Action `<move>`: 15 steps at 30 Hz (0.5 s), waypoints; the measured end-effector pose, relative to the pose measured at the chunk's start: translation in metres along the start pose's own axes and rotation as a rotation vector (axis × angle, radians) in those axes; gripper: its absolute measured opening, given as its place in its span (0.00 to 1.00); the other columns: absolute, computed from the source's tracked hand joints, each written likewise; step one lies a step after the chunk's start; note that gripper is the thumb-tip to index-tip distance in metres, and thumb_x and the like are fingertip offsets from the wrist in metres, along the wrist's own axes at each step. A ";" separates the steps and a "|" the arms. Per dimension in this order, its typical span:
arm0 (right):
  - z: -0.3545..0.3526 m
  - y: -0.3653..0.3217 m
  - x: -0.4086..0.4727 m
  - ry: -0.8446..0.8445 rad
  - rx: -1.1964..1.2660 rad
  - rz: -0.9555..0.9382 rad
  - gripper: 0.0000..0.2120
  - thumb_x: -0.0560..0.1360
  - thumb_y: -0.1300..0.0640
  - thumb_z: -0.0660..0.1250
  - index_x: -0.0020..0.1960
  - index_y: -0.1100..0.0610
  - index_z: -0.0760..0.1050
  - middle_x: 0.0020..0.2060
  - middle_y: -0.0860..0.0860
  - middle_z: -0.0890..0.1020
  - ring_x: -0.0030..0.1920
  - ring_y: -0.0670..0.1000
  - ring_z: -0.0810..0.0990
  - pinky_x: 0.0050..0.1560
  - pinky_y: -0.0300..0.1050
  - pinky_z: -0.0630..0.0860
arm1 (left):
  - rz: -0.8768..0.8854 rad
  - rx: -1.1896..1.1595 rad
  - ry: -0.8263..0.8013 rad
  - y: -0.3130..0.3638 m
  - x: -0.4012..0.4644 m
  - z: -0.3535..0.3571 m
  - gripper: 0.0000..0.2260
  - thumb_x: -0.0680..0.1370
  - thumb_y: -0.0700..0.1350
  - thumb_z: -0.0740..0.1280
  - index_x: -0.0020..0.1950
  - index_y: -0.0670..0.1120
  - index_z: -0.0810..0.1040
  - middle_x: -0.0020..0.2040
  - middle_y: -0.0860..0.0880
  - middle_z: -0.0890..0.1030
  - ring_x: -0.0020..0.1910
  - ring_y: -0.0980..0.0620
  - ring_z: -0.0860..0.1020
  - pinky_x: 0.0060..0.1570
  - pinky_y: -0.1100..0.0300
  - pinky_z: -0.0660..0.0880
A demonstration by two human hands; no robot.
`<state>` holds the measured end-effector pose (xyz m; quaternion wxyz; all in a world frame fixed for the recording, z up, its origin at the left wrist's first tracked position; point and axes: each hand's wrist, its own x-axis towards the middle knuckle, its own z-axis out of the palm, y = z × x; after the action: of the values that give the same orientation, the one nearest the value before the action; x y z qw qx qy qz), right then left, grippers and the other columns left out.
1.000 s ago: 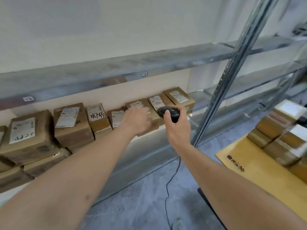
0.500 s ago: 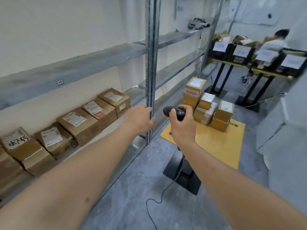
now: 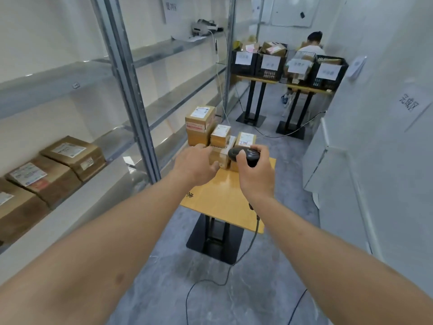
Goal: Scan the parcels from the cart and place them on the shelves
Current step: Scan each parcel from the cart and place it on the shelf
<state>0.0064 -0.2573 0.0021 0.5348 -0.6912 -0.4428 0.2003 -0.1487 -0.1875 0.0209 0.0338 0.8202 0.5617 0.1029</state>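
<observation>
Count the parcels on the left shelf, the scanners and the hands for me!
Parcels on the left shelf: 3
Scanner: 1
Hands: 2, the left hand and the right hand
Total: 6

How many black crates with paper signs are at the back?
4: they stand in one row on the far stands, first crate leftmost, second crate, third crate, fourth crate rightmost. More may be hidden behind.
</observation>
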 end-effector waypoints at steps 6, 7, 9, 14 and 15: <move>-0.034 0.030 0.055 0.080 -0.042 0.039 0.11 0.81 0.41 0.65 0.61 0.43 0.71 0.46 0.41 0.81 0.46 0.48 0.82 0.47 0.55 0.82 | 0.059 -0.014 -0.064 0.049 0.057 0.025 0.23 0.83 0.59 0.61 0.73 0.49 0.75 0.70 0.46 0.77 0.66 0.41 0.76 0.62 0.45 0.76; -0.037 0.035 0.065 0.092 -0.054 0.044 0.11 0.80 0.41 0.64 0.60 0.43 0.70 0.46 0.42 0.82 0.46 0.48 0.82 0.47 0.55 0.82 | 0.065 -0.020 -0.069 0.054 0.068 0.030 0.23 0.83 0.59 0.61 0.73 0.49 0.74 0.71 0.46 0.77 0.67 0.42 0.76 0.62 0.45 0.75; -0.039 0.045 0.086 0.116 -0.076 0.060 0.11 0.80 0.41 0.64 0.61 0.42 0.70 0.47 0.43 0.82 0.46 0.48 0.82 0.46 0.53 0.81 | 0.076 -0.025 -0.085 0.063 0.091 0.041 0.24 0.83 0.59 0.61 0.75 0.49 0.73 0.72 0.46 0.76 0.69 0.42 0.75 0.65 0.44 0.75; -0.030 0.069 0.145 0.164 -0.115 0.101 0.12 0.81 0.42 0.64 0.62 0.45 0.70 0.44 0.40 0.79 0.45 0.44 0.80 0.44 0.49 0.77 | 0.126 -0.026 -0.104 0.076 0.162 0.072 0.21 0.83 0.60 0.62 0.70 0.49 0.75 0.67 0.46 0.78 0.63 0.43 0.77 0.58 0.45 0.77; -0.025 0.074 0.157 0.175 -0.123 0.114 0.12 0.81 0.42 0.64 0.62 0.44 0.71 0.44 0.40 0.79 0.45 0.44 0.80 0.45 0.49 0.77 | 0.134 -0.033 -0.105 0.077 0.178 0.078 0.21 0.83 0.60 0.62 0.70 0.49 0.75 0.66 0.47 0.78 0.62 0.43 0.77 0.58 0.46 0.77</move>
<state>0.1379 -0.1441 -0.0261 0.5157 -0.7616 -0.3658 0.1420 0.0000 -0.0453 -0.0189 0.0699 0.8596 0.5011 0.0712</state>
